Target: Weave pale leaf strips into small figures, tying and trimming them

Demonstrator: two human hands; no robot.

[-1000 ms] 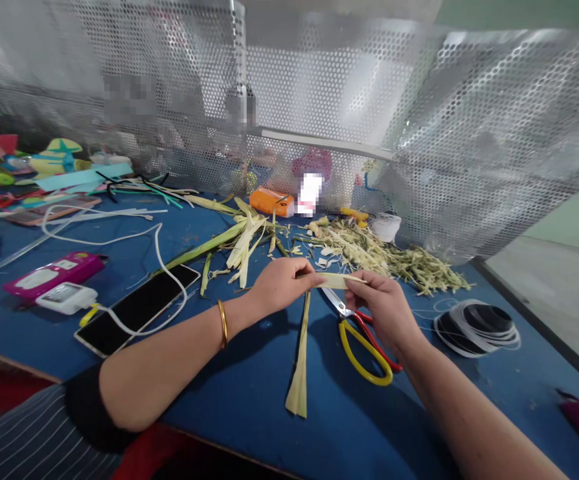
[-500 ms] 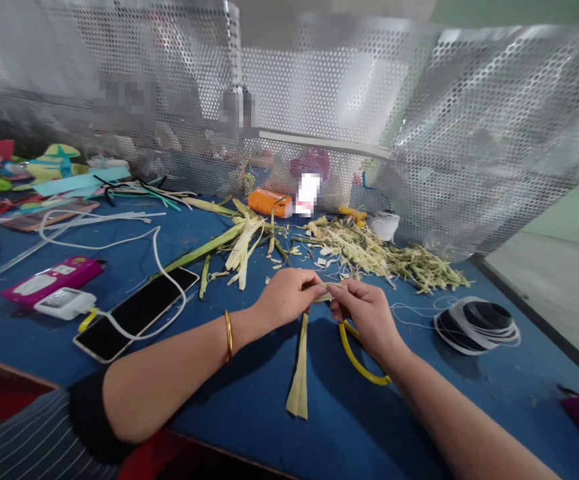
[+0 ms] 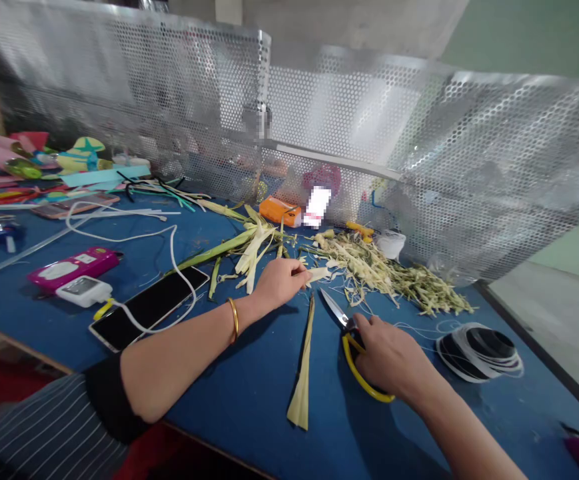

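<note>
My left hand [image 3: 282, 283], with a gold bangle on the wrist, pinches a short pale husk strip [image 3: 318, 274] whose end sticks out past the fingertips. My right hand [image 3: 386, 350] is closed around yellow-handled scissors [image 3: 338, 310]. Their blades are together and point up and left, toward the strip. Between the two hands a longer folded husk strip [image 3: 302, 380] lies on the blue table, narrow end away from me and wide end near me. Part of the scissors' handle is hidden under my right hand.
Husk leaves [image 3: 254, 257] and shredded scraps [image 3: 369, 263] lie beyond my hands. On the right stands a spool of white line [image 3: 479, 352]. A black-screened phone [image 3: 152, 310], white cable and magenta device [image 3: 74, 269] are left. A perforated metal screen [image 3: 339, 107] closes the back.
My hands have moved apart; earlier both held a strip together. The right hand has turned down with the scissors, whose blades now show. The view has shifted slightly.
</note>
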